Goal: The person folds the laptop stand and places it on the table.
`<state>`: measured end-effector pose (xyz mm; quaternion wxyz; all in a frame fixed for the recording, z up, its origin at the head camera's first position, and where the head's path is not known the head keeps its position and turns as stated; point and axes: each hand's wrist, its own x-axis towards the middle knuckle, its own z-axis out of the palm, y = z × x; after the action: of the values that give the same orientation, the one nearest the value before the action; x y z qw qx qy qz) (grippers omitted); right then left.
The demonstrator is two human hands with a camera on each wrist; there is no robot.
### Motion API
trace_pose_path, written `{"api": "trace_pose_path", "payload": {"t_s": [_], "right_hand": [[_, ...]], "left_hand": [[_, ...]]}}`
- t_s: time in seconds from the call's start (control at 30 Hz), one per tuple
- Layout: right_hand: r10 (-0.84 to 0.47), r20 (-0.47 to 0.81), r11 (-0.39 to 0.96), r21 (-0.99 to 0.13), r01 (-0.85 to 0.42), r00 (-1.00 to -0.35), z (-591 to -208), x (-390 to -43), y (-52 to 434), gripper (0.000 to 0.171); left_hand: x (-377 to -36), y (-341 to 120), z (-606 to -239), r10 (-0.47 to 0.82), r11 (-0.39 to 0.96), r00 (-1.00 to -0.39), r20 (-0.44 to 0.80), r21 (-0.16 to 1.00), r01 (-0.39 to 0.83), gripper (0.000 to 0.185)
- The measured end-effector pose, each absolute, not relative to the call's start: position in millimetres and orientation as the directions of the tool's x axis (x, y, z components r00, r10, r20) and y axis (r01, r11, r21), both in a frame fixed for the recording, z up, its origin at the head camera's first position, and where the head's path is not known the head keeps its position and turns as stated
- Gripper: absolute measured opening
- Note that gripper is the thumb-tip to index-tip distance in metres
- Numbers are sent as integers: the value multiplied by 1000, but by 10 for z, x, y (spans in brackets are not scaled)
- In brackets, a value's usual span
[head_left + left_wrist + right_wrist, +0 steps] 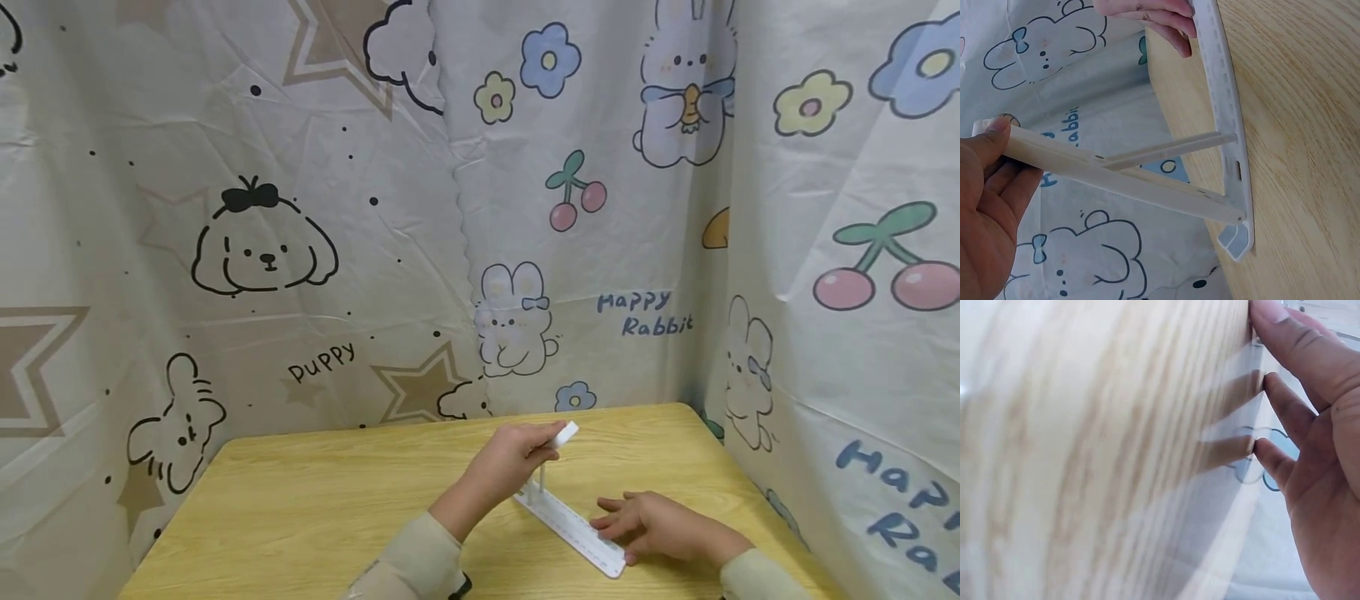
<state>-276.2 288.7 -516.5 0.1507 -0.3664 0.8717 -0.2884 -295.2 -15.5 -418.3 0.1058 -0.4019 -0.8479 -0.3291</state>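
A white folding stand, jointed like a laptop stand, is unfolded on the table. Its slotted base bar (573, 529) lies flat and runs diagonally toward the near right. From the base's far end the upper arm (1116, 178) rises at a slant, with a thin strut (1169, 150) linking the two. My left hand (510, 458) pinches the raised end of that arm between thumb and fingers. My right hand (667, 525) is low at the base's near end, fingers loosely bent along its right edge. In the right wrist view, two fingertips (1261, 445) meet the wooden surface.
The yellow wood-grain table (322, 500) has its back edge just beyond the stand. A printed curtain (405, 250) hangs behind it and down the right side.
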Motion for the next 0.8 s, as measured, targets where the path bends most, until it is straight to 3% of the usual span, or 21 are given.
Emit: {"api": "trace_pose_path", "payload": {"t_s": [0.37, 0.5, 0.6, 0.8], "right_hand": [[-758, 14, 546, -533, -646, -652, -5177, -2677, 2724, 45], [-738, 11, 592, -469, -656, -675, -5127, -2632, 2635, 50], [-723, -18, 618, -463, -636, -690, -5109, -2622, 2623, 56], [-748, -26, 589, -487, -645, -663, -5131, -2655, 2625, 57]], "left_hand": [[-3001, -245, -4201, 623, 437, -646, 441, 488, 755, 44], [-3014, -256, -4198, 610, 420, -663, 434, 533, 734, 42], [-3019, -252, -4200, 610, 391, -667, 429, 569, 724, 41], [-3014, -268, -4221, 606, 384, -668, 432, 576, 721, 41]]}}
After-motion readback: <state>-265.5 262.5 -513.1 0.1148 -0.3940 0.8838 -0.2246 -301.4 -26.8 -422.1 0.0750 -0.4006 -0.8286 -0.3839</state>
